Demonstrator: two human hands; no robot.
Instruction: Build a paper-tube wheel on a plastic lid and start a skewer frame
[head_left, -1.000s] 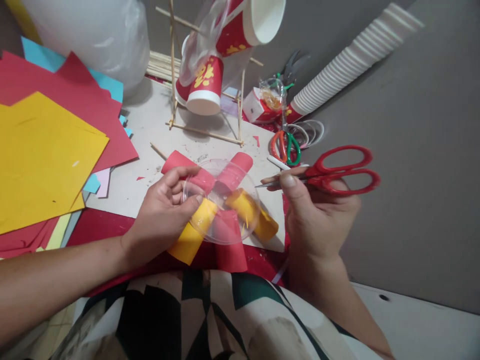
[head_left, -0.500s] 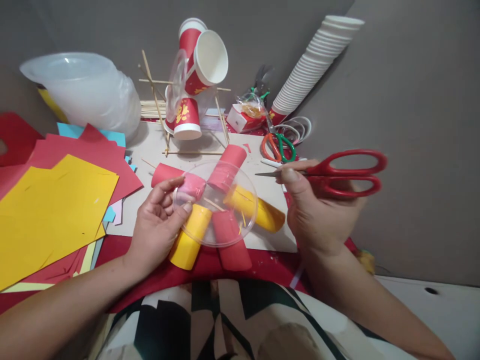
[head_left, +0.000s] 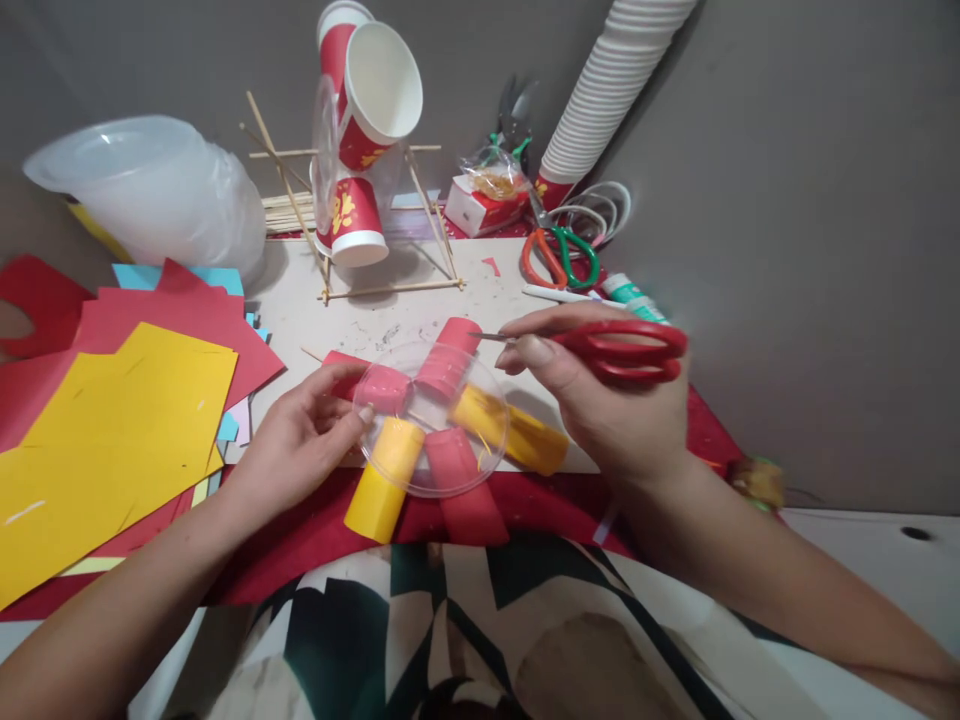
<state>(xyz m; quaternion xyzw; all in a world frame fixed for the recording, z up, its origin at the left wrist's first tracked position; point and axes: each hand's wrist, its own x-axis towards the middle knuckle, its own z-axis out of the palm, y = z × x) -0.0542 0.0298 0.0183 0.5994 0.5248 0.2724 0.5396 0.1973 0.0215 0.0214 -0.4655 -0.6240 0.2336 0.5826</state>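
Observation:
My left hand [head_left: 300, 440] pinches the left rim of a clear plastic lid [head_left: 431, 420]. Red and yellow paper rolls [head_left: 379, 480] fan out under the lid like spokes. My right hand [head_left: 592, 400] grips closed red scissors [head_left: 622, 350], fingers wrapped round the blades near the handles. The blade tip points left and sits just above the lid's far edge, by a red roll [head_left: 450, 350].
Yellow, red and blue paper sheets [head_left: 112, 410] lie at left by a bagged stack of clear lids [head_left: 150, 190]. Behind stand a skewer frame with red paper cups [head_left: 360, 130], a tall white cup stack [head_left: 607, 90], orange-green scissors [head_left: 562, 260], a glue stick [head_left: 630, 295].
My right hand moved the red scissors left and down, bringing the tip to the lid's far edge. The view tilted; my left hand keeps its hold on the lid.

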